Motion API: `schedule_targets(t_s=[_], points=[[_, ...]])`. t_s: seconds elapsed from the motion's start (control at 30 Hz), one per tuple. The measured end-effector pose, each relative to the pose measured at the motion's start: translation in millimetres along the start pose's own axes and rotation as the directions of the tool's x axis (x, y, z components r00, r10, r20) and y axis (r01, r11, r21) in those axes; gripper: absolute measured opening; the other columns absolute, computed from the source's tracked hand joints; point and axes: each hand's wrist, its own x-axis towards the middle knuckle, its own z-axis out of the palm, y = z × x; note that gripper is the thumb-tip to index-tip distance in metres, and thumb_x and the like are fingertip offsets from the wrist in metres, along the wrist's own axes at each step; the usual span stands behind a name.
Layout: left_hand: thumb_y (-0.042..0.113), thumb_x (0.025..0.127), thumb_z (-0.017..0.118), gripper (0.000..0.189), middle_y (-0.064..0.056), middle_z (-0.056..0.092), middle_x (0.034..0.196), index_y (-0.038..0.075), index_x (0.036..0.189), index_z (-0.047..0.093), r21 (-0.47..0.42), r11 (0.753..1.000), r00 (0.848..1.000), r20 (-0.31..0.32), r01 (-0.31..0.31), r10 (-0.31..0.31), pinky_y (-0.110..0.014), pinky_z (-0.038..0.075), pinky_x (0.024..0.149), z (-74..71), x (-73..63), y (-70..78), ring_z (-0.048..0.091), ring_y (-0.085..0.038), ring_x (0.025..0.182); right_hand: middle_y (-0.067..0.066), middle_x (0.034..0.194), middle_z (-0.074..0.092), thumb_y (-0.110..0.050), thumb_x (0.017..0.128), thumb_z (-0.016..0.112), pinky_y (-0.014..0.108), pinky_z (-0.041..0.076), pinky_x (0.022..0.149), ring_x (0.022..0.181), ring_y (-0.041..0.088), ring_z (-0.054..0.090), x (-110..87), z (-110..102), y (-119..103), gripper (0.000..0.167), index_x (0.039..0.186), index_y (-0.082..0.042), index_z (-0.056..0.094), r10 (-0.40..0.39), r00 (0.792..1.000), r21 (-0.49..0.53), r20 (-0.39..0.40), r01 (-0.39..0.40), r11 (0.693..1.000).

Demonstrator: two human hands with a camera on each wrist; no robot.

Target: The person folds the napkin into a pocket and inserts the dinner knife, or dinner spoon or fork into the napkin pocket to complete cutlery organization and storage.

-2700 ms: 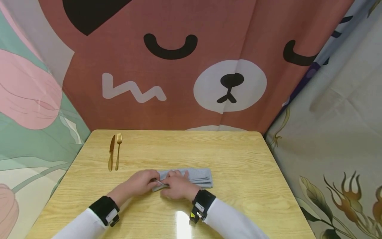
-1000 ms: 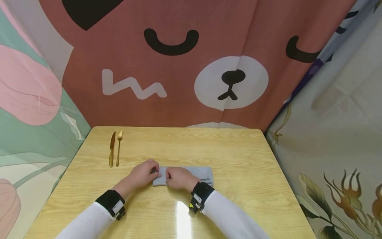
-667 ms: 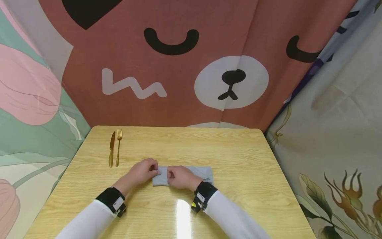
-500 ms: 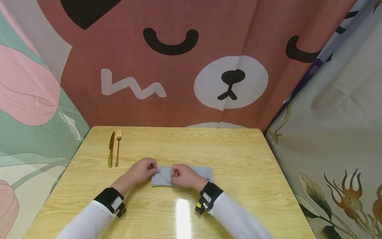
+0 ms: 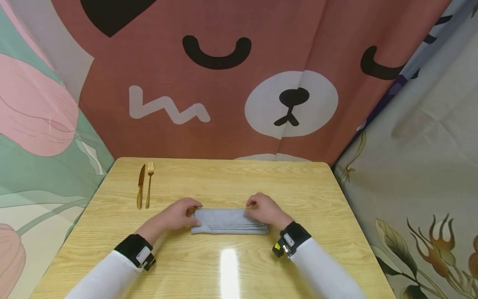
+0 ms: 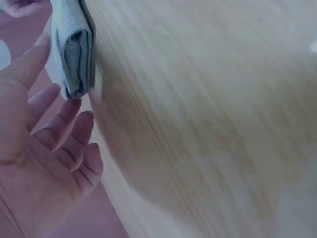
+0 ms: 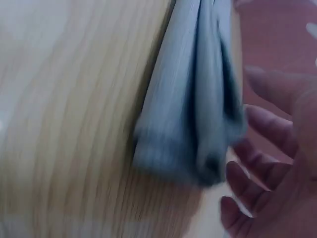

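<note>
The long, folded grey-blue cloth [image 5: 228, 218] is a textile with a matt finish; the left wrist view shows a fine ribbed texture. The rectangular, pale yellow wood-grain tabletop [image 5: 284, 187] has a smooth surface; a bright white reflection indicates a glossy finish. The slim gold-coloured knife [image 5: 140, 187] and the slim gold-coloured fork [image 5: 149, 182] are metallic in appearance, smooth and shiny. The large reddish-brown bear-print curtain [image 5: 224, 137] is matt cloth with shallow creases. The long white sleeves [image 5: 104, 274] are smooth, matt cloth.
</note>
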Motion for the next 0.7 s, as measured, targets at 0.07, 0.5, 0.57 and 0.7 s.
schedule_targets(t_s=[0.07,0.5,0.57,0.7], points=[[0.043,0.086,0.082,0.061,-0.003,0.064,0.133,0.015,0.137,0.064,0.036,0.999,0.999,0.025,-0.027,0.026,-0.043,0.050,0.099,0.5,2.4,2.5,0.060,-0.017,0.116,-0.001,0.111,0.065,-0.037,0.090,0.079,0.038,0.051,0.090,0.099,0.015,0.057,-1.3,-6,9,0.029,0.110,-0.018,0.072,0.026,0.999,-0.043,0.041,-0.025,0.999],[0.034,0.085,0.085,0.049,0.004,0.066,0.116,0.017,0.127,0.069,0.117,0.993,0.995,0.097,0.005,-0.017,-0.041,0.052,0.099,3.3,20.9,9.8,0.061,-0.012,0.108,-0.004,0.107,0.067,-0.042,0.078,0.090,0.039,0.050,0.091,0.096,0.016,0.057,3.1,-13,23,0.046,0.109,-0.021,0.063,0.062,0.969,-0.148,0.237,-0.027,0.989],[0.032,0.084,0.086,0.046,0.004,0.065,0.114,0.017,0.125,0.069,0.110,0.994,0.993,0.111,0.024,-0.036,-0.041,0.052,0.098,2.9,22.4,12.6,0.060,-0.012,0.106,-0.006,0.101,0.066,-0.046,0.076,0.089,0.038,0.048,0.086,0.092,0.015,0.056,2.8,-13,23,0.046,0.105,-0.021,0.064,0.080,0.969,-0.183,0.234,-0.037,0.982],[0.029,0.083,0.087,0.040,0.004,0.065,0.110,0.018,0.117,0.070,0.109,0.993,0.989,0.130,0.053,-0.067,-0.040,0.052,0.093,1.3,25.9,17.2,0.058,-0.013,0.099,-0.008,0.092,0.064,-0.054,0.075,0.088,0.038,0.043,0.079,0.086,0.015,0.055,2.7,-13,24,0.044,0.098,-0.022,0.067,0.114,0.969,-0.238,0.217,-0.061,0.969]])
